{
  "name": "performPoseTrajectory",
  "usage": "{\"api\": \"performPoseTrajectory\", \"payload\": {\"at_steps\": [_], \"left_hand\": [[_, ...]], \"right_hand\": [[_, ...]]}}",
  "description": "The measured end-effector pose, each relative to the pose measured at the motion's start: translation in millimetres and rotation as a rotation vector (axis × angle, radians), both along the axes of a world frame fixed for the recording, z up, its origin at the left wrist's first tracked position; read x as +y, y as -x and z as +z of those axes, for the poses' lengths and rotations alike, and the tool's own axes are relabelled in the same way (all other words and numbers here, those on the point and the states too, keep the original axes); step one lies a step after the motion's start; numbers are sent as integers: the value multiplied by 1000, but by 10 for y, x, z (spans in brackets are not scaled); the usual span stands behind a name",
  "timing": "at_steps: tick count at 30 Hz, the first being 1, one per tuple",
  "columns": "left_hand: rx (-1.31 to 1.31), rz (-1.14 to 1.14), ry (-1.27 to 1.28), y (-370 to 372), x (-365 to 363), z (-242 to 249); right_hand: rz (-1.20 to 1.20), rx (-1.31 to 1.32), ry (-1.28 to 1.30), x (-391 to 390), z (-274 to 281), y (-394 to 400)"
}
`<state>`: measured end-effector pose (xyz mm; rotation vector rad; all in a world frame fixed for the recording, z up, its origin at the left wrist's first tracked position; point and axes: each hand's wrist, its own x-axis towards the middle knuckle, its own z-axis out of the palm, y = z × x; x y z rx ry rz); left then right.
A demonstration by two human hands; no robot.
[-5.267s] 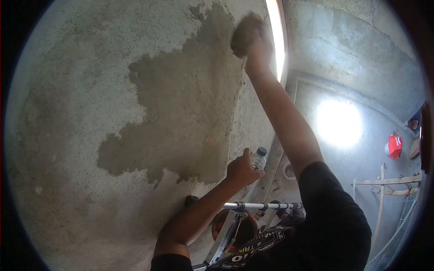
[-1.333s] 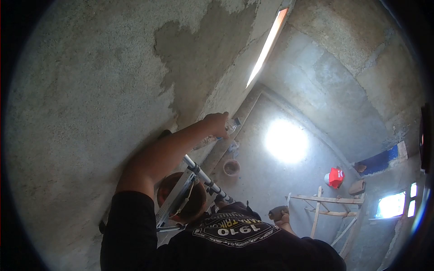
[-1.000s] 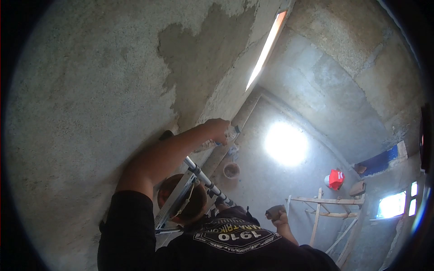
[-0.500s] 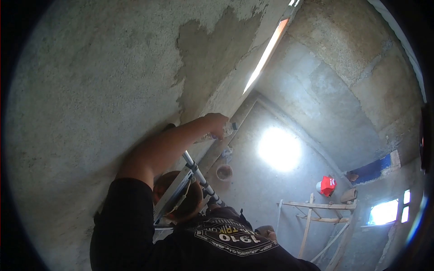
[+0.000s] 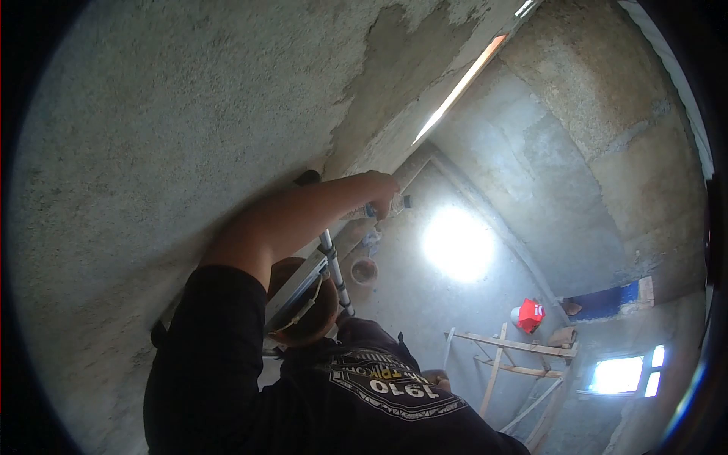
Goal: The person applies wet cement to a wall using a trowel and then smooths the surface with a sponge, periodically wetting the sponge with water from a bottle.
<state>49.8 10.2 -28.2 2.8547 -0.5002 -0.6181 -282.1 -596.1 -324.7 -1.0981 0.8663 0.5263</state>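
Observation:
My left hand (image 5: 384, 191) is closed around a clear plastic bottle (image 5: 397, 205) with a dark cap, held sideways beside the grey plastered wall. Below the forearm, a brown bucket (image 5: 322, 311) with a thin handle sits against a metal ladder (image 5: 334, 265). My right hand (image 5: 435, 378) shows only in part beside the printed black shirt (image 5: 394, 387); its fingers are hidden. A dark rounded thing (image 5: 307, 177) pokes out behind the left forearm, too little visible to name.
A darker damp-looking patch (image 5: 394, 64) marks the rough wall (image 5: 189, 114). Down on the floor stand a round bucket (image 5: 364, 271) and a white bucket with a red thing (image 5: 528, 315) on it. A wooden trestle (image 5: 523, 349) stands at the lower right, near a bright window (image 5: 618, 375).
The view has shifted, so the wall patch appears farther right and higher. My left hand, still holding the bottle, sits slightly higher and farther right in view.

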Motion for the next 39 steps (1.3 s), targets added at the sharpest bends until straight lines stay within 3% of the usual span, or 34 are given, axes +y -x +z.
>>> {"api": "performPoseTrajectory", "payload": {"at_steps": [3,5,9,12,13,15,17,19,23,27,28,30,33,39], "left_hand": [[-18,-3,14,-98,-12,-90],[-28,0,4,-136,-5,-85],[27,14,-39,-174,2,-84],[35,23,-29,-147,5,-42],[36,43,-14,-129,11,-14],[3,15,-3,-143,50,-21],[-9,101,52,-100,75,69],[-23,87,46,-116,94,69],[41,76,25,-64,72,100],[2,53,59,-17,57,78],[-21,59,66,-13,63,76],[-2,76,65,-14,69,168],[-9,70,52,-28,68,126],[-12,73,58,-47,34,183]], "right_hand": [[-107,-83,9,63,204,-317],[-353,-77,-8,275,481,-656],[-425,-272,-191,988,1135,-1259],[-331,-427,-411,1256,1277,-1759],[-361,-364,-524,1260,1279,-1976],[-245,-488,-588,1570,1544,-2281],[40,-730,-627,1776,1741,-2575],[-31,-684,-710,2028,2066,-2835],[98,-686,-881,2399,2328,-3326],[120,-615,-548,2935,2747,-3674],[336,-899,-312,2986,2571,-3890],[529,-1165,-80,3160,2248,-4280],[282,-851,-269,3468,2149,-4517],[254,-740,-451,4267,2627,-4712]]}}
